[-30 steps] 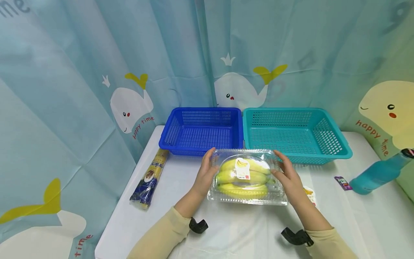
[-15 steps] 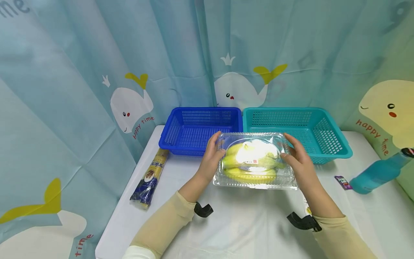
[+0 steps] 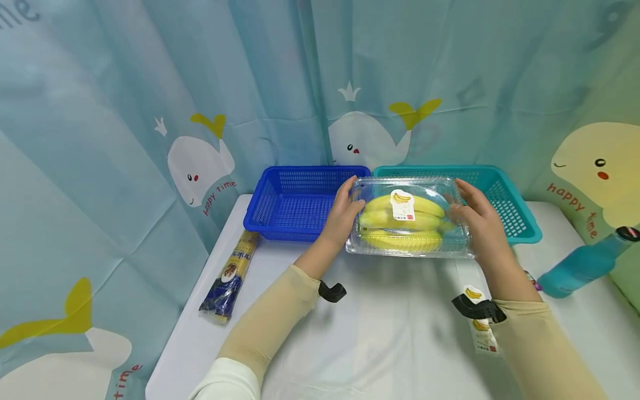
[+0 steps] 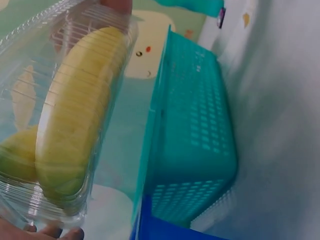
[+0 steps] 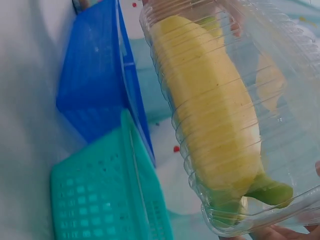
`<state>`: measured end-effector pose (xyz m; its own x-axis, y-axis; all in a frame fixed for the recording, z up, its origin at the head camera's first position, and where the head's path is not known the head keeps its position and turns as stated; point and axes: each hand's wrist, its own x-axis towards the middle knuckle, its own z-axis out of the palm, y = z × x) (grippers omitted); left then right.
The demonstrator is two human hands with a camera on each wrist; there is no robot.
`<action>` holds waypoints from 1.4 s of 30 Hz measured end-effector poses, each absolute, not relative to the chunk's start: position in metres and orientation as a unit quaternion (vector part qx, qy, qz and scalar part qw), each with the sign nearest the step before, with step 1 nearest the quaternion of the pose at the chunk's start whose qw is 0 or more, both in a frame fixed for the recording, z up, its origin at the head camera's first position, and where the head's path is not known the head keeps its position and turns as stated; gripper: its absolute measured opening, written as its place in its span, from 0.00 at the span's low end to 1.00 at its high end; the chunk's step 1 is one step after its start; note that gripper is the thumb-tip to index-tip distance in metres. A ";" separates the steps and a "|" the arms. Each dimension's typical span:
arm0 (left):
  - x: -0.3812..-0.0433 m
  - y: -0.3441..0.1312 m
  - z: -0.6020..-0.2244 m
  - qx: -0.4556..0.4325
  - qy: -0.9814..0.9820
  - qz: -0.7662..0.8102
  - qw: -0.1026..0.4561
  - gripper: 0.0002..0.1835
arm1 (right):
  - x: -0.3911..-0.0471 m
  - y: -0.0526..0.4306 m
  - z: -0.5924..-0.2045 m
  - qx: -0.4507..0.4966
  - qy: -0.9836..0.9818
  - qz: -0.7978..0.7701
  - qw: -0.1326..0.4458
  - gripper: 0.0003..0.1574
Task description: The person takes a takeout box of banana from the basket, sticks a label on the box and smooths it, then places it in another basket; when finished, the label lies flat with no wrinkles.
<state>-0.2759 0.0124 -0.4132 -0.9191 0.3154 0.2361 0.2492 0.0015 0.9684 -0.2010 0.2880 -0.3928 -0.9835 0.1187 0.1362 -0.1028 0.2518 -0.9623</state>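
Note:
A clear plastic clamshell box of yellow bananas is held up between both hands. My left hand grips its left end, thumb on the lid side. At the opposite end, my right hand holds on the same way. A label with a banana picture sits on the lid. Behind and below the box stands the teal basket, partly covered by it. In the right wrist view, a banana with green stem ends shows through the ribbed box wall.
Left of the teal basket is a blue basket. A blue-and-gold packet lies near the table's left edge. At right are a blue bottle and a small purple packet, partly hidden. Banana stickers lie by the right forearm.
Both hands have carried the banana box away from the body and to the right. It now overlaps the teal basket in the head view. More of the stickers on the table shows.

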 end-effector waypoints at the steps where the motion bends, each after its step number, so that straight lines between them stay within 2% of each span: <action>1: -0.279 0.015 -0.413 0.199 0.709 0.677 0.026 0.34 | -0.204 0.290 -0.393 -0.008 -0.778 0.622 0.086 0.36; 7: -0.298 0.031 -0.413 0.176 0.722 0.668 0.037 0.33 | -0.221 0.303 -0.396 -0.015 -0.730 0.679 0.076 0.38; 11: -0.306 0.041 -0.410 0.158 0.732 0.662 0.043 0.32 | -0.229 0.313 -0.398 -0.027 -0.694 0.714 0.089 0.39; 25: -0.326 0.067 -0.408 0.123 0.765 0.629 0.067 0.32 | -0.253 0.339 -0.399 -0.055 -0.676 0.732 0.069 0.39; 42: -0.319 0.095 -0.421 0.109 0.809 0.566 0.113 0.34 | -0.287 0.375 -0.413 -0.128 -0.657 0.742 0.051 0.39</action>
<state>-0.3188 0.0949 -0.4210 -0.9505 0.3049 -0.0596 0.0486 0.3355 0.9408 -0.2873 0.3749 -0.4128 -0.9621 0.2433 -0.1231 0.0927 -0.1328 -0.9868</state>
